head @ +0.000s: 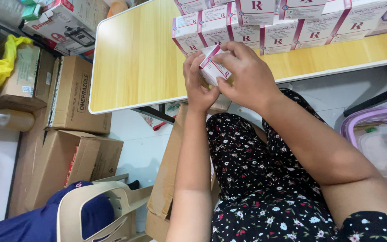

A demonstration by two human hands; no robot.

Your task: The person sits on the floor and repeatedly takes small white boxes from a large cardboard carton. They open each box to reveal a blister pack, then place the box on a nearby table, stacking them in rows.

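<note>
Holding one small carton (pixel 214 67), left hand (pixel 198 85) and right hand (pixel 242 74) fingers closed around it; stacked cartons (pixel 265 27) already fill the table (pixel 135 58), perhaps more remain

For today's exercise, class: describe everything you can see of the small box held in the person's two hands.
The small box is a white cardboard carton with magenta edging and print. It is tilted, one corner pointing toward the stacked matching boxes on the yellow table. The left hand grips it from below; the right hand covers its side, fingers on its top.
</note>
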